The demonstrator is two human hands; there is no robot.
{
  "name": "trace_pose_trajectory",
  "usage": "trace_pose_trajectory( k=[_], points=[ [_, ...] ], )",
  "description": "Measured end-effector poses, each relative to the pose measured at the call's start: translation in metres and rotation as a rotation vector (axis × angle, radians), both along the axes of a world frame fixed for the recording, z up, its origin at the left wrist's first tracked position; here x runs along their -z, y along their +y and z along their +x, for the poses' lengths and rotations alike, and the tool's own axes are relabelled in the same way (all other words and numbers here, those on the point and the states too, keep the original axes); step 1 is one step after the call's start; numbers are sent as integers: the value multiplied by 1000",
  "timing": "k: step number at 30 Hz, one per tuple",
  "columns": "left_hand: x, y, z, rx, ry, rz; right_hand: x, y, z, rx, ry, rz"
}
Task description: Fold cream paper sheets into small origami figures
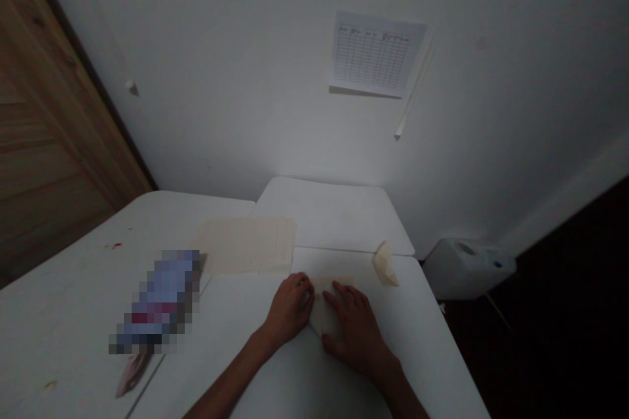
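white tabletop [236, 366] beneath, the left hand [292, 306] curls at a beige sheet [320, 315] near centre, whether gripping i cannot tell; the right hand [356, 327] spreads over it. flat beige sheets [246, 245] lie farther left, a folded piece [386, 265] farther right.

Dim greyish light, wall [314, 144] palest near frame centre, lower right nearly black, blocky pixelation lower left

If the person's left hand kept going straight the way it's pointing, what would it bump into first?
Probably the thin pale sheet: the left hand already seems to be at its left edge, though exact contact is hard to judge in this dim view.
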State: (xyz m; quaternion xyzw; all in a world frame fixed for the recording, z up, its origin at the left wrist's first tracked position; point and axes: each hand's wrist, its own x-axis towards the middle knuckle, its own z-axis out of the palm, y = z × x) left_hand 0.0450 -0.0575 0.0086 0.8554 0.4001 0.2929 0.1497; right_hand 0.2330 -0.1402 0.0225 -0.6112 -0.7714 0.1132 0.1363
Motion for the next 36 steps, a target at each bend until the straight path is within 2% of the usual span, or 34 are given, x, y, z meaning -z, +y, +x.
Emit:
trace_pose_trajectory(
  k=[14,24,36],
  points=[
    [-6,-7,-1,34,158,104,0,2,0,7,-19,-22],
    [-11,-16,-14,130,204,79,0,0,1,-9,-27,-5],
    [-7,-19,-14,111,236,53,-6,0,12,-34,11,-19]
  ],
)
